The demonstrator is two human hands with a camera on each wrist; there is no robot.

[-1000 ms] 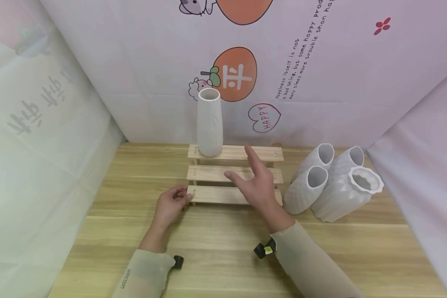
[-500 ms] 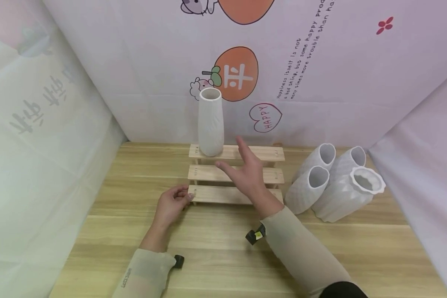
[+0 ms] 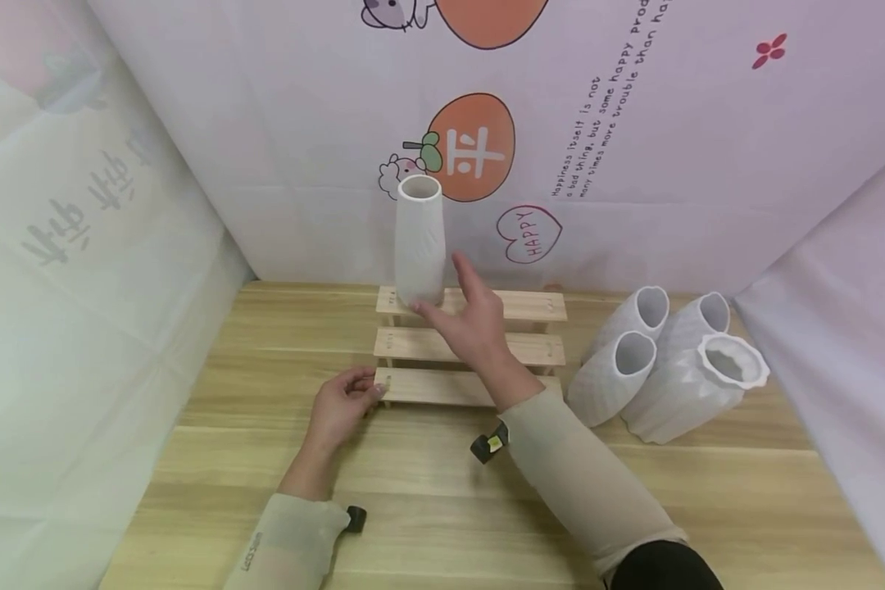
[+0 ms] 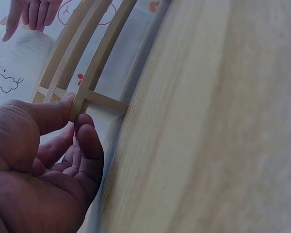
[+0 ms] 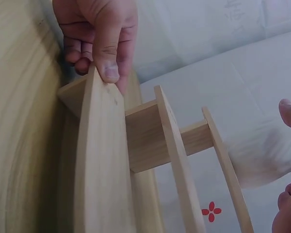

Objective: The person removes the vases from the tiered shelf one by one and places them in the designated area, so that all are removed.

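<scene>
A three-step wooden rack [image 3: 479, 348] stands on the table. My left hand [image 3: 345, 403] pinches the left end of its lowest step between thumb and fingers, as the left wrist view also shows. On the top step, at its left end, a tall white vase [image 3: 420, 246] stands upright. My right hand [image 3: 474, 324] reaches over the rack to the vase's right side, with thumb and fingers spread apart. In the head view its thumb overlaps the vase's base; whether it touches, I cannot tell. The vase [image 5: 262, 155] appears blurred beside that hand in the right wrist view.
Several white vases stand in a group right of the rack, among them a textured vase [image 3: 608, 381] and a wider vase with a wavy rim [image 3: 689, 393]. A printed cloth [image 3: 324, 164] hangs behind the wooden table [image 3: 428, 508], and pale cloth walls flank both sides.
My right hand has moved left across the rack to the vase on the top step, still spread. My left hand keeps its grip on the lowest step, and the vases have stayed in place.
</scene>
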